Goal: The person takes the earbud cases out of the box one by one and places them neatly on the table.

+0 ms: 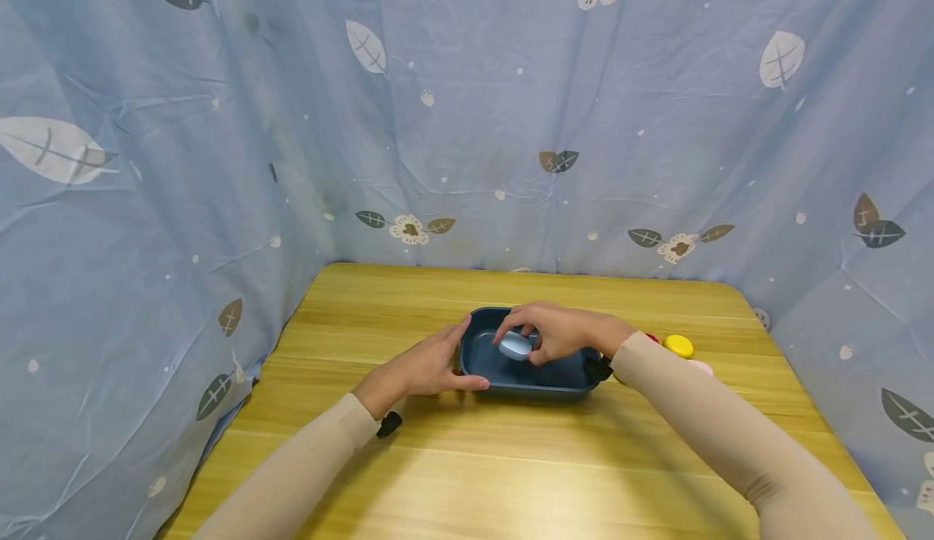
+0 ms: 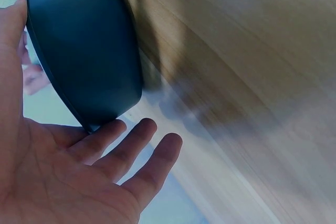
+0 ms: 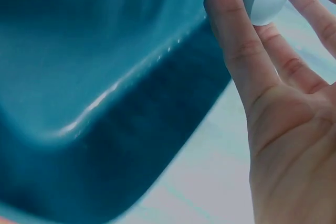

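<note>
A dark blue rectangular basin point(image 1: 489, 362) with rounded corners stands on the wooden table. My left hand point(image 1: 419, 366) rests at its left end with straight, spread fingers. In the left wrist view, the thumb is at the rim and the fingers lie by a corner of the basin point(image 2: 86, 51). Over the basin, my right hand point(image 1: 550, 329) pinches a small light blue round piece point(image 1: 516, 347) between thumb and fingers. The right wrist view shows that piece point(image 3: 270, 1) at the top, with a pale, smooth side, partly hidden by the fingers.
Right of the basin, partly behind the right forearm, lie a yellow round piece point(image 1: 679, 346), a red one point(image 1: 652, 337) and a pink one point(image 1: 702, 367). Blue patterned curtains point(image 1: 474, 118) hang around the wooden table point(image 1: 467, 475) at the back and sides.
</note>
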{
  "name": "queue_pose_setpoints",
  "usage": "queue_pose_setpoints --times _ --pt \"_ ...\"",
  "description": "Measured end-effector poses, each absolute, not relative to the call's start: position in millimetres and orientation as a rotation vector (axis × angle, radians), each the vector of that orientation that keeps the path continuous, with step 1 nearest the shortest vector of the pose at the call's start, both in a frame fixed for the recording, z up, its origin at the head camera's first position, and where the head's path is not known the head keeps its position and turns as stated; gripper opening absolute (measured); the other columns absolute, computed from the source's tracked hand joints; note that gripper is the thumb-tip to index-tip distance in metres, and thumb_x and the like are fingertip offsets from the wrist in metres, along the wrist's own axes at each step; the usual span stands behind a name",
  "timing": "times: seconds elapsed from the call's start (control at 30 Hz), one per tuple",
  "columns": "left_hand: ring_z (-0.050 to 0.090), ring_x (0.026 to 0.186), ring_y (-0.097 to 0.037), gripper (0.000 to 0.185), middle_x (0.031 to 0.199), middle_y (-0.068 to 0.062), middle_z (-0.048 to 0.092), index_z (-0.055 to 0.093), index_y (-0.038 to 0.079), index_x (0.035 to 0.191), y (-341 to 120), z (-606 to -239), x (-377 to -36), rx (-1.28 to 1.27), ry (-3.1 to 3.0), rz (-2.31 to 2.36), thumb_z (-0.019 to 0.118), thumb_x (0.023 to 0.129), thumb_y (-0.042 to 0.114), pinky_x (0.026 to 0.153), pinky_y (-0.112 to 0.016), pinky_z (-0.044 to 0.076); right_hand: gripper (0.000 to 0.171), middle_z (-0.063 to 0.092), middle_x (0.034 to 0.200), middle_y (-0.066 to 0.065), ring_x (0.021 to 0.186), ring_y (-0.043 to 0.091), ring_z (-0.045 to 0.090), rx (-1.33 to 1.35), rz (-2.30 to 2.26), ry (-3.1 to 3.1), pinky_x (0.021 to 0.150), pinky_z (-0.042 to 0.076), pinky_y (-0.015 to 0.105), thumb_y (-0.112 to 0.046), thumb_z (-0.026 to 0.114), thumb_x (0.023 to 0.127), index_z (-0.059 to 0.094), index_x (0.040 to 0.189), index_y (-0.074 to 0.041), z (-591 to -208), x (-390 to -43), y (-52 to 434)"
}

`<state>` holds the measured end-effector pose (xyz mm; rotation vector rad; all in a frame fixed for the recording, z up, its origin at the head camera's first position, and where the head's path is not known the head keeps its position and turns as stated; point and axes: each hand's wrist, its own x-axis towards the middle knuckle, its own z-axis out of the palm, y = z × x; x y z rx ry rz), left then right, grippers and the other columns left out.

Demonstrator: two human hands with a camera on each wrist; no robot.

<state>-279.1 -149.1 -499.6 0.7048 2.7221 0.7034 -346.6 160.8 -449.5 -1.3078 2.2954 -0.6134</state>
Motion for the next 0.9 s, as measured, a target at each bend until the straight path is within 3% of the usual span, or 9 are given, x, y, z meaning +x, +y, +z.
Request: queue_pose_setpoints --times 0.13,0.37,0.6,0.73,0.9 --pt "0.049 0.171 -0.041 0.138 0.191 -0.018 0.035 0.009 0.012 0.189 -148.7 -499.4 -278.9 0.697 2.729 0.689 0.082 0.096 0.081 0.137 -0.059 0.046 0.053 0.069 0.147 0.009 0.123 0.029 0.073 -1.274 -0.706 2.304 0.094 0.071 0.030 -0.002 0.083 0.101 0.075 0.152 -0.017 -445.6 -343.8 173.8" --pt "0.049 0.171 -0.042 0.137 0.192 -0.018 0.034 0.010 0.015 0.190 -147.5 -498.4 -278.0 0.680 2.731 0.672 0.082 0.095 0.082 0.138 -0.060 0.045 0.039 0.074 0.139 0.004 0.114 0.023 0.072 -1.272 -0.776 2.396 0.093 0.071 0.033 -0.021 0.087 0.108 0.079 0.146 -0.020 -435.3 -335.7 201.6" --pt "0.046 0.173 -0.042 0.136 0.193 -0.019 0.031 0.007 0.015 0.190 -147.8 -496.3 -276.7 0.692 2.721 0.681 0.082 0.096 0.081 0.138 -0.060 0.044 0.039 0.075 0.139 0.002 0.111 0.025 0.071 -1.224 -0.832 2.481 0.087 0.071 0.030 -0.014 0.085 0.109 0.078 0.145 -0.028 -429.8 -321.3 239.6" --pt "0.046 0.173 -0.043 0.136 0.193 -0.018 0.031 0.006 0.015 0.190 -148.7 -495.9 -276.6 0.691 2.721 0.679 0.082 0.097 0.081 0.138 -0.061 0.044 0.043 0.075 0.144 0.007 0.115 0.026 0.074 -1.209 -0.813 2.557 0.089 0.070 0.030 -0.014 0.086 0.108 0.076 0.150 -0.022 -430.3 -311.6 261.9" --pt "0.045 0.173 -0.043 0.135 0.193 -0.019 0.031 0.007 0.014 0.190 -147.9 -497.3 -276.6 0.696 2.720 0.674 0.081 0.097 0.081 0.139 -0.061 0.044 0.045 0.076 0.136 0.004 0.109 0.018 0.074 -1.206 -0.763 2.635 0.086 0.071 0.032 -0.013 0.089 0.105 0.077 0.148 -0.017 -434.4 -298.0 286.4"
